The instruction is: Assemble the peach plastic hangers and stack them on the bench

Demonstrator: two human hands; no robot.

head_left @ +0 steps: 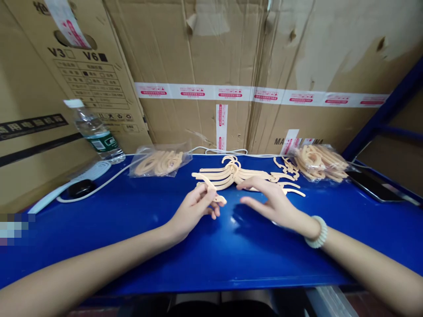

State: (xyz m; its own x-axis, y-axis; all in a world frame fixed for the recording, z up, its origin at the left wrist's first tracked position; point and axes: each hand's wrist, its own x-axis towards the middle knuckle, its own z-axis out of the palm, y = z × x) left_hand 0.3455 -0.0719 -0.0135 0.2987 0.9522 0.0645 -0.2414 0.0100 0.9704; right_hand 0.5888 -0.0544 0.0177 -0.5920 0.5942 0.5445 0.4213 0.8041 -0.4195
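Observation:
My left hand [194, 209] is closed in a pinch on a small cream plastic hanger piece [209, 185], held just above the blue table [139, 237]. My right hand [269, 200] hovers beside it with fingers spread, holding nothing, its fingertips near a pile of cream hangers [236, 174] lying in the middle of the table. A white bead bracelet [317, 232] sits on my right wrist.
A clear bag of hanger parts [160, 162] lies at back left, another bag [319, 163] at back right. A water bottle [95, 132], a white power strip [89, 172] with its cable and a black object [79, 188] stand at left. A phone [373, 185] lies at right. Cardboard boxes [211, 66] wall the back.

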